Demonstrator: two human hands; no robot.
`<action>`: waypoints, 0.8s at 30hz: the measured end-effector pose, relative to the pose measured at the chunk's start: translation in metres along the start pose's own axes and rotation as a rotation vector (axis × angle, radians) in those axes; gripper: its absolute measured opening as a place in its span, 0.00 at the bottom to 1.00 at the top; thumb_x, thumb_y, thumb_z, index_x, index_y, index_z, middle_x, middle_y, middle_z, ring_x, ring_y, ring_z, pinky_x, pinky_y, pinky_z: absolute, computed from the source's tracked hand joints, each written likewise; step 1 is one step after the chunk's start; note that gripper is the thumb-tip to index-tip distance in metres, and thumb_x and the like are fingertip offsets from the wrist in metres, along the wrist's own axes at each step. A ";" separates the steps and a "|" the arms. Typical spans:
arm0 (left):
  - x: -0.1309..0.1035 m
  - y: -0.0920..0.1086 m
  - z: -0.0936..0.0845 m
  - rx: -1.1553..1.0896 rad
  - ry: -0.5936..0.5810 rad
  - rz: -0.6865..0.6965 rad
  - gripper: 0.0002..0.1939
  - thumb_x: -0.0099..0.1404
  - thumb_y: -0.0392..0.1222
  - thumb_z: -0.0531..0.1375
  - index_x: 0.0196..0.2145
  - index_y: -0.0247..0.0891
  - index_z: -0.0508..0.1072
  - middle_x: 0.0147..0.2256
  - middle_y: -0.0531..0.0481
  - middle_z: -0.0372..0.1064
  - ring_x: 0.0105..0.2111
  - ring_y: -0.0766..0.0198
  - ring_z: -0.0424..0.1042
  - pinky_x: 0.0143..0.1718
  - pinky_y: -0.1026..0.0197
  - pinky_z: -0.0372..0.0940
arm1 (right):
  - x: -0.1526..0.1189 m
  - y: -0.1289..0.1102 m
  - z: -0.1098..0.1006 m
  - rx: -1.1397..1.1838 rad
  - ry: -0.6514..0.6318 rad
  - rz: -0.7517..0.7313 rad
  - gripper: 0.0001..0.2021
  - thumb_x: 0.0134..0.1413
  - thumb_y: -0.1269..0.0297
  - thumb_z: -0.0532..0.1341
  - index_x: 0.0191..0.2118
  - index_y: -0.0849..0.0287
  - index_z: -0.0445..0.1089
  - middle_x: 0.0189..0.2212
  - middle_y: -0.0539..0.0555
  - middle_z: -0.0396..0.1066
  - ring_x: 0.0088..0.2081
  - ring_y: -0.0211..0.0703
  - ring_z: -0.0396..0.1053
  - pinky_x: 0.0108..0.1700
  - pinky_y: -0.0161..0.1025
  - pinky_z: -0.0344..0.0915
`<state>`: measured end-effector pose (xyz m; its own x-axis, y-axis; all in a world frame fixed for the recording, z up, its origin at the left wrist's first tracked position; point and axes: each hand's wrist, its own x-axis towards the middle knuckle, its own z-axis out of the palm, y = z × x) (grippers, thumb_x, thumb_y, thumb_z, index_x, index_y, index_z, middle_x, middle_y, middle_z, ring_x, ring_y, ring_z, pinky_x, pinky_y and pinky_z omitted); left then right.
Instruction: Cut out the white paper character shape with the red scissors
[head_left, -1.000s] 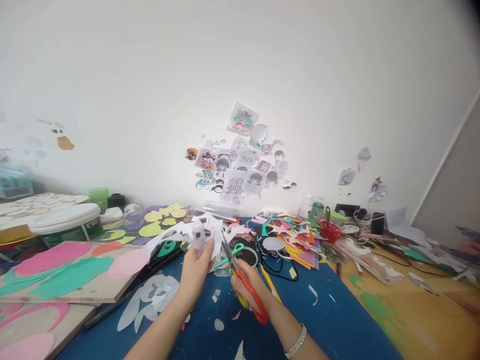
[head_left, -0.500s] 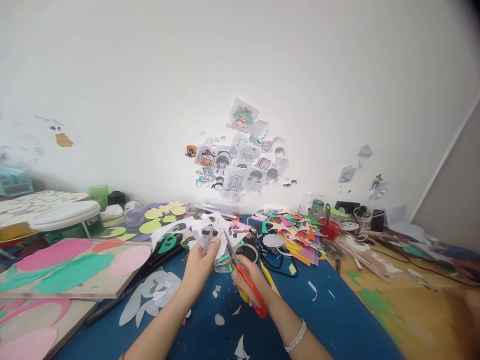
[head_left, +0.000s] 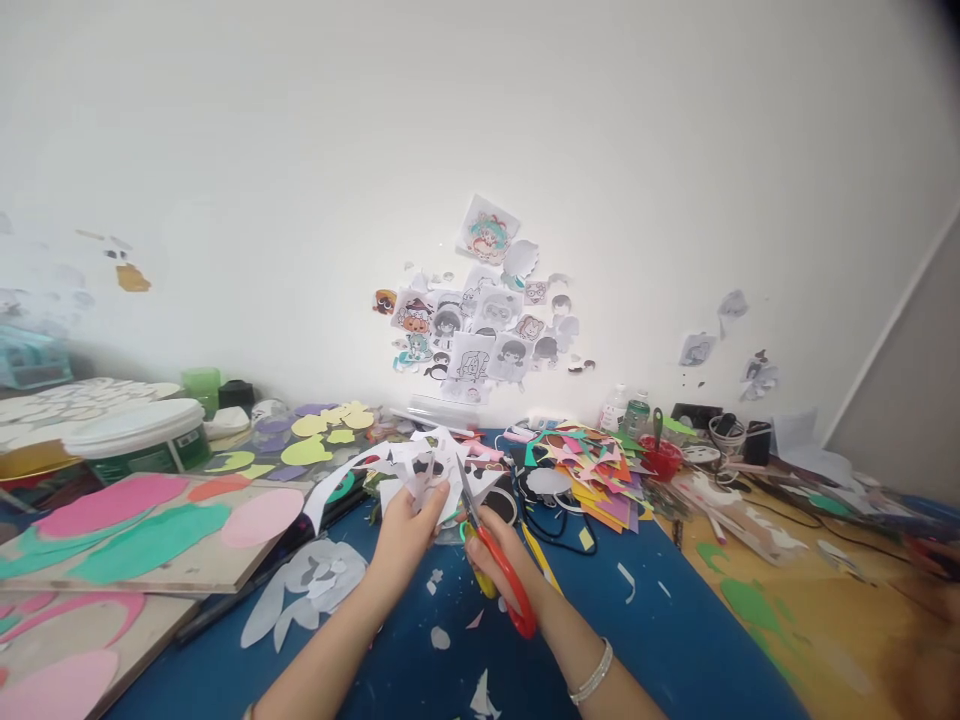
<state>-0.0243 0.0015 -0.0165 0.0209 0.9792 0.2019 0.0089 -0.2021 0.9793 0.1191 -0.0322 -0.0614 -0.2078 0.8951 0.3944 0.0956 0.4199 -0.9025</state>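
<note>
My left hand (head_left: 411, 525) pinches a sheet of white paper (head_left: 442, 448) with dark printed marks and cut-out edges; a long strip of it trails off to the left. In my right hand (head_left: 499, 550) is a pair of scissors (head_left: 513, 590) with red and yellow-green handles. The blades point up and away from me, at the right side of the paper. Whether they touch it I cannot tell. White cut-out shapes (head_left: 322, 585) lie left of my left forearm, and small paper scraps (head_left: 440, 637) are scattered on the blue table surface (head_left: 637, 660) below my hands.
Boards (head_left: 225, 570) with pink and green paper shapes stand at left, near a white-lidded tub (head_left: 135, 425). A pile of coloured paper (head_left: 604, 470) sits right of centre, beside a black cord (head_left: 559, 540). Drawings (head_left: 487, 320) are stuck on the wall. A red cup (head_left: 661, 458) is farther right.
The white paper has turned and shifted slightly in my left hand, and its trailing strip hangs lower at the left. The scissors stay near the same place.
</note>
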 end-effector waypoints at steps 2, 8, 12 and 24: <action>-0.001 0.002 0.000 0.005 -0.009 0.008 0.18 0.51 0.55 0.58 0.29 0.35 0.67 0.09 0.61 0.54 0.11 0.70 0.53 0.14 0.67 0.49 | 0.000 -0.002 0.000 -0.003 0.008 -0.001 0.27 0.51 0.40 0.55 0.46 0.59 0.64 0.24 0.48 0.56 0.24 0.35 0.54 0.26 0.34 0.53; -0.005 0.006 0.001 0.006 0.009 0.026 0.18 0.52 0.54 0.58 0.30 0.35 0.68 0.09 0.60 0.54 0.11 0.70 0.53 0.15 0.67 0.49 | -0.002 -0.008 -0.001 -0.021 -0.024 0.013 0.26 0.53 0.40 0.55 0.45 0.59 0.63 0.23 0.47 0.54 0.22 0.34 0.51 0.24 0.34 0.50; -0.006 0.007 0.002 0.006 0.014 0.026 0.17 0.53 0.54 0.58 0.30 0.35 0.68 0.09 0.61 0.54 0.11 0.70 0.53 0.15 0.67 0.49 | -0.003 -0.009 -0.002 -0.029 -0.033 0.006 0.26 0.54 0.41 0.54 0.45 0.60 0.63 0.21 0.45 0.51 0.21 0.33 0.49 0.23 0.34 0.48; 0.002 0.006 -0.010 0.043 -0.107 0.048 0.17 0.55 0.55 0.57 0.29 0.36 0.65 0.11 0.61 0.52 0.12 0.71 0.52 0.15 0.67 0.48 | -0.003 -0.013 -0.006 -0.103 -0.024 0.009 0.25 0.53 0.41 0.55 0.42 0.61 0.64 0.20 0.45 0.50 0.21 0.32 0.48 0.22 0.32 0.48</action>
<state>-0.0338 0.0029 -0.0103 0.1290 0.9612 0.2438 0.0484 -0.2516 0.9666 0.1240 -0.0391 -0.0499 -0.2299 0.8955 0.3810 0.1973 0.4263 -0.8828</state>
